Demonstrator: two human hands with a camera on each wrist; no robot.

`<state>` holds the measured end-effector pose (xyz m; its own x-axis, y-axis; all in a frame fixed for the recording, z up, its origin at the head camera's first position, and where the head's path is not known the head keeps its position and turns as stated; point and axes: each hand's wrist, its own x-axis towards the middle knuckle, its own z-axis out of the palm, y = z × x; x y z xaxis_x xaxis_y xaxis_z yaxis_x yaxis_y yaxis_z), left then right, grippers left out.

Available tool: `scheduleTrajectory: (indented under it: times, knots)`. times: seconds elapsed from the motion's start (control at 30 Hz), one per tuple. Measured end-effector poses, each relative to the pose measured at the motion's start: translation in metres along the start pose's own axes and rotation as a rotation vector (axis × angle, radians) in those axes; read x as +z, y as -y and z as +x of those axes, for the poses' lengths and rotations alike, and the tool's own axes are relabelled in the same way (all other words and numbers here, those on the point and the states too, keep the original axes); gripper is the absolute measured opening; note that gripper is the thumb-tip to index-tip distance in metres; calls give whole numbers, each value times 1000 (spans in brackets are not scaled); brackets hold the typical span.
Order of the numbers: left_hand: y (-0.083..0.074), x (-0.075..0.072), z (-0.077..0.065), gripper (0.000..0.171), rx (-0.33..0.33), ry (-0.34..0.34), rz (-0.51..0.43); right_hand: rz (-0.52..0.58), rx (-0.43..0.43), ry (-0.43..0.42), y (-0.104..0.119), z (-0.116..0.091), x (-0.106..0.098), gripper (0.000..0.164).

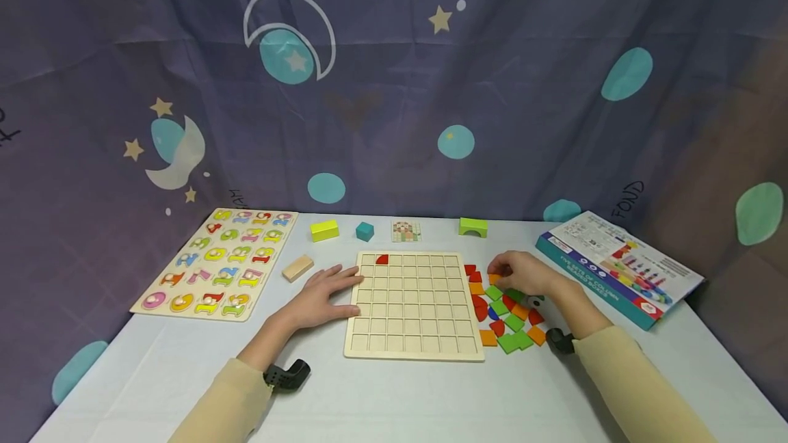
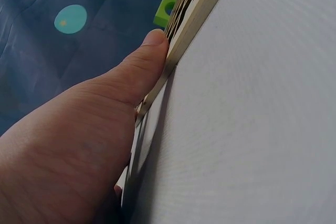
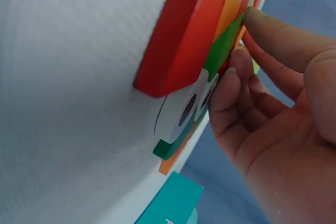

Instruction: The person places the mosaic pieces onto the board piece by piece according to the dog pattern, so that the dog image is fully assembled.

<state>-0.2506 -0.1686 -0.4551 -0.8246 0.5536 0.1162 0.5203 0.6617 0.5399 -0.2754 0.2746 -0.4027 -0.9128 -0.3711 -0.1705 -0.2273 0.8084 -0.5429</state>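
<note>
A wooden grid board [image 1: 414, 355] lies mid-table with one red quarter-circle piece [image 1: 382, 260] in a top-row cell. My left hand [image 1: 325, 297] rests along the board's left edge, fingers extended, and its thumb [image 2: 149, 51] touches the board's rim. Right of the board lies a loose spread of red, orange, green and blue pieces. At the far side of this spread my right hand [image 1: 523, 273] pinches an orange tile [image 1: 494, 279] between thumb and curled fingers. Green tiles [image 1: 493, 292] and a white piece with dark dots [image 3: 181, 111] lie close under this hand.
A number puzzle board [image 1: 221, 265] lies at the left. Behind the grid board stand a yellow block [image 1: 324, 230], a teal block [image 1: 364, 231], a patterned card [image 1: 406, 231] and a green arch [image 1: 473, 227]. A plain wooden block [image 1: 298, 268] is near my left hand; a box [image 1: 618, 269] is far right.
</note>
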Motion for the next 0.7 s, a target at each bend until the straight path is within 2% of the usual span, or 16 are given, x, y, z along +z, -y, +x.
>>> scheduleTrajectory:
  times: [0.5, 0.7]
  knots:
    - [1, -2, 0, 68, 6, -3, -4, 48, -25, -46, 1, 4, -1, 11]
    - [-1, -2, 0, 67, 10, -4, -9, 95, -40, -70, 12, 13, -4, 7]
